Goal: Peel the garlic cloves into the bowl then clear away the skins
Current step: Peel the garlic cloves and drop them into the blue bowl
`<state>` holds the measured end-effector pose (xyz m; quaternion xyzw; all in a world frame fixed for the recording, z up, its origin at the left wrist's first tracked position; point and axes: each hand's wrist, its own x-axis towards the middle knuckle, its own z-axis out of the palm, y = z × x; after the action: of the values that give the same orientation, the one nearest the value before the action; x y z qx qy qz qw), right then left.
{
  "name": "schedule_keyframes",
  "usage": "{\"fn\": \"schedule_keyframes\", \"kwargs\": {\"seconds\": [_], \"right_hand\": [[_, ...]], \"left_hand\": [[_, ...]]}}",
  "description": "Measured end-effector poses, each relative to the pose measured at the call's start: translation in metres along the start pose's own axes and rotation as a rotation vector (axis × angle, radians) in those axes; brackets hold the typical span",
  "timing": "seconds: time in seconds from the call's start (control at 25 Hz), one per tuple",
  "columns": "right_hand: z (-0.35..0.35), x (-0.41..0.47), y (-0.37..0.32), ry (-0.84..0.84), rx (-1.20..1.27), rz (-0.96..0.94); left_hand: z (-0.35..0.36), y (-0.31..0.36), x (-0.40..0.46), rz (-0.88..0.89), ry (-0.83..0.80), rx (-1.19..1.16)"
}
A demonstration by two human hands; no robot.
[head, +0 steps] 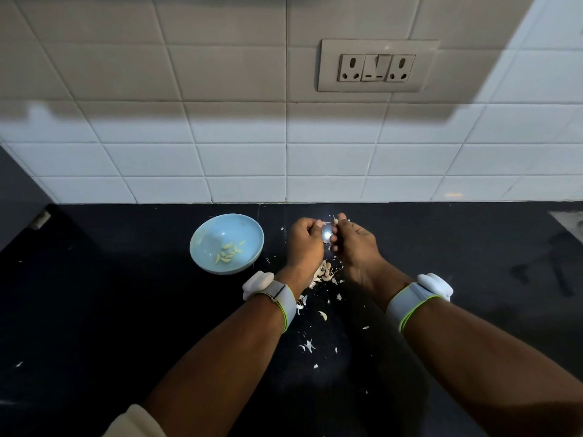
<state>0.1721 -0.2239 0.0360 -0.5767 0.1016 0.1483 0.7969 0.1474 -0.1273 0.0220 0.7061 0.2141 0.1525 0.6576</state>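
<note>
A light blue bowl stands on the black counter and holds several peeled garlic cloves. To its right, my left hand and my right hand are raised close together, fingers curled. My right hand pinches a small garlic clove at its fingertips, with a bit of skin sticking up. My left hand's fingertips pinch at something next to it, mostly hidden. Below the hands lies a pile of garlic pieces and skins.
Loose skin flakes are scattered over the black counter between my forearms. A white tiled wall with a socket plate rises behind. A dark cabinet side stands at the left.
</note>
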Motion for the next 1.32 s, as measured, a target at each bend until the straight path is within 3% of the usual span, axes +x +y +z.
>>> {"fn": "schedule_keyframes", "kwargs": {"seconds": [0.28, 0.52, 0.72, 1.08, 1.32], "right_hand": [[-0.009, 0.005, 0.002, -0.07, 0.094, -0.01], [-0.012, 0.006, 0.005, -0.047, 0.099, -0.005], [-0.014, 0.003, 0.006, -0.06, 0.011, -0.028], [-0.004, -0.004, 0.004, -0.116, -0.019, -0.096], [0.001, 0.0, 0.004, -0.1, -0.009, -0.133]], "left_hand": [[-0.012, -0.011, 0.007, -0.085, -0.025, 0.311], [-0.011, -0.012, 0.003, -0.012, -0.019, 0.318], [-0.005, -0.003, -0.003, 0.011, -0.137, -0.05], [0.005, 0.001, 0.002, -0.14, -0.123, -0.27], [0.014, 0.01, 0.001, -0.172, -0.102, -0.28]]}}
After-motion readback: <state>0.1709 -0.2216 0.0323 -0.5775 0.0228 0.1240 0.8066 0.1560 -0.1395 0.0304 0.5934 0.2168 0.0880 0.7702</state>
